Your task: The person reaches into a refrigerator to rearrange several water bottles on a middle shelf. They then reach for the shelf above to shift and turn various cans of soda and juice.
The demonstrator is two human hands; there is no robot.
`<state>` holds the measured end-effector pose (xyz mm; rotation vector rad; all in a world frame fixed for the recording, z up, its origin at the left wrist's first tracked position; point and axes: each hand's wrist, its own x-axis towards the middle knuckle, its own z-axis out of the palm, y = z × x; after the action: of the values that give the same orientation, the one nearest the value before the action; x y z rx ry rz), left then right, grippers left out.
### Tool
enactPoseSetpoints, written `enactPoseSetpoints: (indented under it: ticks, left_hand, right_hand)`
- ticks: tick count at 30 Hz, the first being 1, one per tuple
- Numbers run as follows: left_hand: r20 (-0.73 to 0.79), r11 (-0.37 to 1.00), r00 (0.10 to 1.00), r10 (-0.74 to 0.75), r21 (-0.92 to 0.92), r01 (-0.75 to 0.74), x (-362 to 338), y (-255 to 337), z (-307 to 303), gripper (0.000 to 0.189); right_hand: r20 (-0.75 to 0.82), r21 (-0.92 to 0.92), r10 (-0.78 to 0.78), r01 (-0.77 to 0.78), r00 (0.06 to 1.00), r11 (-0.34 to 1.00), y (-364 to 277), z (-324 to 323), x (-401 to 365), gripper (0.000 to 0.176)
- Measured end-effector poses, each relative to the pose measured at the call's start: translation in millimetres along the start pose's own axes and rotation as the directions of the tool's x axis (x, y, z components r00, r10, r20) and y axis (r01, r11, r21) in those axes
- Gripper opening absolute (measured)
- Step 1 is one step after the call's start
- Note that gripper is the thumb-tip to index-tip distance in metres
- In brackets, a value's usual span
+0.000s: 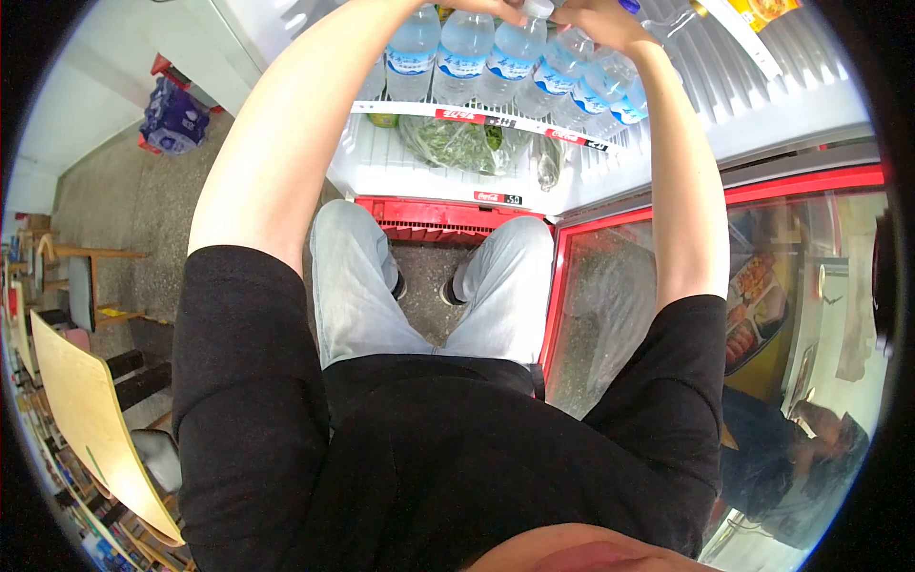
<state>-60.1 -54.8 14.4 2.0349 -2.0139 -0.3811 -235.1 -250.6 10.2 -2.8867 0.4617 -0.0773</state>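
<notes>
While I reach into the open fridge, my left hand (491,9) and right hand (599,23) lie on either side of the white cap (538,9) of a water bottle (516,55), fingertips close to it; the frame's top edge crops both, so whether the fingers are clamped I cannot tell. The bottle stands in a row on the wire shelf (422,109), above bagged leafy greens (459,145) on the level below.

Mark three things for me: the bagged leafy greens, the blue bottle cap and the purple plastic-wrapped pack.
Bagged leafy greens (448,143): head view, middle of the bag.
Blue bottle cap (630,6): head view, visible top.
Purple plastic-wrapped pack (173,118): head view, middle of the wrapping.
</notes>
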Motion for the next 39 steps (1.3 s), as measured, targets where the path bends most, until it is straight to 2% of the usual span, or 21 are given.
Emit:
enactPoseSetpoints:
  ticks: [1, 4, 7, 10, 13, 16, 19, 25, 33, 37, 39]
  left_hand:
    - [-0.014, 1.0, 1.0, 0.019, -0.018, -0.02, -0.2, -0.7, 0.6, 0.057]
    - [-0.042, 0.996, 0.996, 0.076, -0.041, -0.078, -1.0, -6.1, 3.8, 0.052]
    - [-0.033, 0.995, 0.994, 0.1, -0.02, -0.1, 0.6, -9.9, 3.4, 0.048]
    - [-0.012, 0.997, 0.998, 0.068, -0.029, -0.069, -0.8, -6.1, 1.6, 0.045]
    - [0.004, 0.997, 0.998, 0.058, -0.055, -0.058, -1.9, -5.3, 1.3, 0.042]
    - [0.029, 0.996, 0.999, 0.032, -0.09, -0.029, -8.6, 3.0, -3.9, 0.04]
    - [0.041, 0.993, 0.999, 0.001, -0.116, 0.004, -5.9, 1.0, -1.3, 0.039]
    - [0.027, 0.992, 0.999, -0.029, -0.124, 0.032, -7.4, 1.8, -0.6, 0.04]
    - [0.052, 0.992, 0.996, -0.067, -0.107, 0.072, -8.6, 5.7, -2.7, 0.041]
    - [0.026, 0.993, 0.998, -0.057, -0.1, 0.059, -6.3, 2.0, 0.2, 0.042]
    - [-0.002, 0.995, 0.999, -0.041, -0.094, 0.04, -3.9, -2.9, 1.6, 0.043]
  right_hand:
    - [0.012, 0.028, 0.015, -0.015, 1.0, 1.0, -2.7, -0.9, -1.3, 0.047]
    - [0.019, -0.011, -0.1, 0.1, 0.995, 0.995, 7.6, 3.8, 6.0, 0.045]
    - [0.017, 0.084, -0.074, 0.072, 0.997, 0.994, 5.9, 3.0, 4.0, 0.047]
    - [-0.046, 0.095, 0.149, -0.144, 0.988, 0.985, -17.4, -6.1, -10.5, 0.051]
    - [-0.026, 0.406, 0.013, -0.001, 1.0, 0.914, 7.0, 2.4, 4.0, 0.06]
    - [-0.048, 0.401, -0.007, 0.025, 0.999, 0.916, -3.2, -3.3, -6.2, 0.058]
    - [-0.027, 0.417, -0.101, 0.104, 0.994, 0.903, -11.8, -4.9, -14.2, 0.053]
    - [0.033, 0.271, -0.087, 0.075, 0.996, 0.96, -26.4, -14.5, -23.3, 0.057]
    - [0.078, 0.442, -0.134, 0.087, 0.988, 0.893, -15.3, -3.6, -17.1, 0.062]
    - [0.024, 0.497, -0.202, 0.164, 0.979, 0.852, -21.3, -4.1, -19.6, 0.064]
    - [0.055, 0.444, -0.135, 0.097, 0.989, 0.891, -25.8, -8.4, -22.7, 0.064]
